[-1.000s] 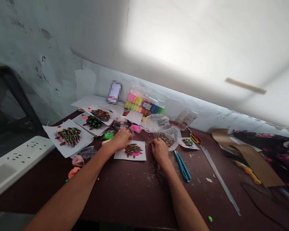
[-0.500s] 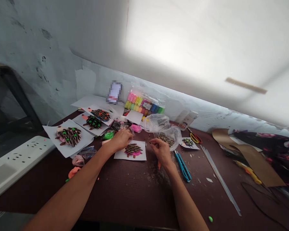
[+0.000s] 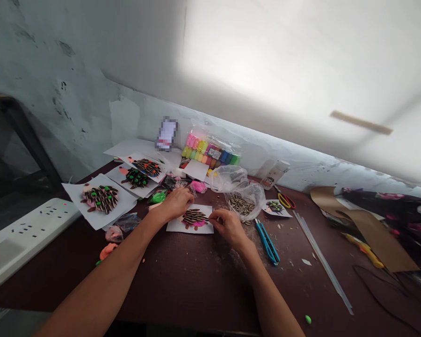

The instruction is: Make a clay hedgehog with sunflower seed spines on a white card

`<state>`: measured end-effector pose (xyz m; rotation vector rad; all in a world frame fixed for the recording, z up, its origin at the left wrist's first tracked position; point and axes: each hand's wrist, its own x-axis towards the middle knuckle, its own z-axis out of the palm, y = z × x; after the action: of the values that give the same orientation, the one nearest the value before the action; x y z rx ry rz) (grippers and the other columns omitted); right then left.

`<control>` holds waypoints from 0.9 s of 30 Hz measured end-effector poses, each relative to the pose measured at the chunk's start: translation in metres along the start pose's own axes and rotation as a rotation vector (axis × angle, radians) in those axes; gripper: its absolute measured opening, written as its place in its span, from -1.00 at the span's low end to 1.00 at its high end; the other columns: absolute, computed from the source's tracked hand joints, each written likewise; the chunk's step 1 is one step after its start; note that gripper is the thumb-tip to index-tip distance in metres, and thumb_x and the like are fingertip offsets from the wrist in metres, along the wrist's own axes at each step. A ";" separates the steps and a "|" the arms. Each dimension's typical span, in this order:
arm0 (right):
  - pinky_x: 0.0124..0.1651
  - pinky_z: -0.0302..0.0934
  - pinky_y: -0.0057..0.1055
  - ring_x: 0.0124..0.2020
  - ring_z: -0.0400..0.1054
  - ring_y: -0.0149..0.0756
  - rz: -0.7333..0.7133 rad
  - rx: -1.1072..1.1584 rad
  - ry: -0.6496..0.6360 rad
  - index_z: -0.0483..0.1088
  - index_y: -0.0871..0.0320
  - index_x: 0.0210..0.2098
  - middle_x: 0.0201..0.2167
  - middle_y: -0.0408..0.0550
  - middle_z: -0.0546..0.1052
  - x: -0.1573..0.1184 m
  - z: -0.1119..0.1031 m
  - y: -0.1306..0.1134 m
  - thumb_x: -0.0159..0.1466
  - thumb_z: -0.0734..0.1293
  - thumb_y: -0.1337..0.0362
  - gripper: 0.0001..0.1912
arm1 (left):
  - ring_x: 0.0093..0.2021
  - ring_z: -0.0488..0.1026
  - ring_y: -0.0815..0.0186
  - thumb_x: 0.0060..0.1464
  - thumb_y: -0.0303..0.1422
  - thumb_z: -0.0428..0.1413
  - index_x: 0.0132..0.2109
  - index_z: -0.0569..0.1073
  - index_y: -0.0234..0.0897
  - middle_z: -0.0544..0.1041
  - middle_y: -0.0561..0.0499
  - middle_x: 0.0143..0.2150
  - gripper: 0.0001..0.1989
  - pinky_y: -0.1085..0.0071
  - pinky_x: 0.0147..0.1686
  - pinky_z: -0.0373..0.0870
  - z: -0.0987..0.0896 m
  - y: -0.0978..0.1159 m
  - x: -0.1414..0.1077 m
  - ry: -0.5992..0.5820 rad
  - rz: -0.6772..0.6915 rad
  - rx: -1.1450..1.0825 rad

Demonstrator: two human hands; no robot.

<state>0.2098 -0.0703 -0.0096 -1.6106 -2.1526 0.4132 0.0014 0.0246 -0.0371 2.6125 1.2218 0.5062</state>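
A white card [image 3: 171, 227] lies on the dark table, bearing a clay hedgehog [image 3: 196, 223] with a pink body, brown feet and a back of striped sunflower seeds. At the hedgehog's right edge, my right hand [image 3: 229, 227] pinches a small dark sunflower seed [image 3: 208, 219] between thumb and fingertips. My left hand [image 3: 177, 202] rests over the card's upper left corner with its fingers curled together; whatever lies under them is hidden. Behind my right hand, a clear plastic bag [image 3: 254, 192] holds many loose sunflower seeds [image 3: 240, 204].
Finished-looking seed hedgehogs [image 3: 103, 199] on paper lie at left beside a white power strip [image 3: 35, 229]. Coloured clay packs [image 3: 210, 152] lean against the wall. Blue-handled cutters [image 3: 267, 243], scissors [image 3: 286, 200], glue sticks [image 3: 323, 262] and a yellow glue gun [image 3: 365, 250] lie at right.
My right hand has moved left from beside the seed bag to the hedgehog's right edge, bringing a seed. My left hand stays where it was.
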 end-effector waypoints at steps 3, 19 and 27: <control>-0.31 0.11 -0.52 -0.40 0.34 -0.39 -0.020 -0.041 -0.005 0.55 0.14 -0.34 -0.40 -0.12 0.53 0.000 0.002 -0.001 0.21 0.36 0.42 -0.88 | -0.11 0.45 0.17 0.03 -0.53 0.06 -0.25 0.60 -0.25 0.56 -0.11 -0.19 -0.77 0.31 -0.05 0.39 0.001 -0.001 0.000 0.012 0.005 0.004; -0.29 0.09 -0.50 -0.37 0.36 -0.38 0.023 -0.094 -0.014 0.53 0.14 -0.31 -0.38 -0.10 0.54 0.000 0.009 -0.004 0.26 0.34 0.37 -0.90 | -0.09 0.46 0.15 0.03 -0.54 0.05 -0.25 0.60 -0.26 0.56 -0.12 -0.18 -0.76 0.30 -0.04 0.39 0.001 -0.001 0.001 0.004 -0.007 -0.004; -0.28 0.07 -0.50 -0.36 0.35 -0.38 0.044 -0.095 -0.020 0.53 0.14 -0.31 -0.37 -0.11 0.54 -0.001 0.009 -0.010 0.27 0.33 0.38 -0.89 | -0.08 0.46 0.13 0.03 -0.55 0.06 -0.24 0.60 -0.27 0.56 -0.13 -0.17 -0.76 0.28 -0.04 0.39 0.000 0.001 0.000 0.000 -0.018 0.002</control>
<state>0.1972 -0.0743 -0.0122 -1.7148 -2.1844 0.3463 0.0024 0.0238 -0.0365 2.6009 1.2456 0.5012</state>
